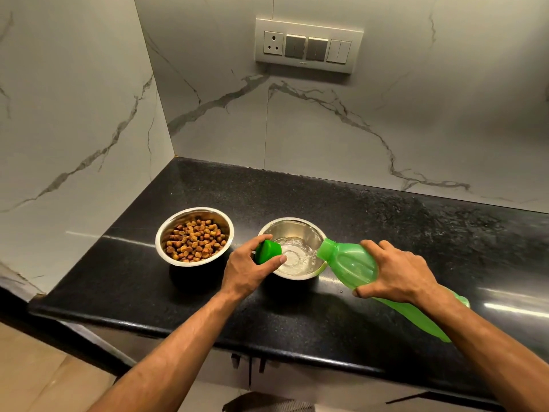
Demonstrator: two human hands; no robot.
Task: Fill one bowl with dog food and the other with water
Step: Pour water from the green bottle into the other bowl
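Note:
Two steel bowls stand side by side on the black counter (297, 197). The left bowl (166, 230) holds brown dog food kibble (194, 240). The right bowl (300, 226) has a little water (297, 252) in its bottom. My right hand (395, 273) grips a green plastic bottle (350, 263), tilted with its open mouth over the right bowl's rim, and water runs out into the bowl. My left hand (249, 266) holds the green bottle cap (267, 250) at the right bowl's near left edge.
Marble walls close the counter at the back and left, forming a corner. A switch panel with a socket (309, 46) is on the back wall. The counter's front edge (267, 349) runs below my forearms, with cabinet fronts underneath.

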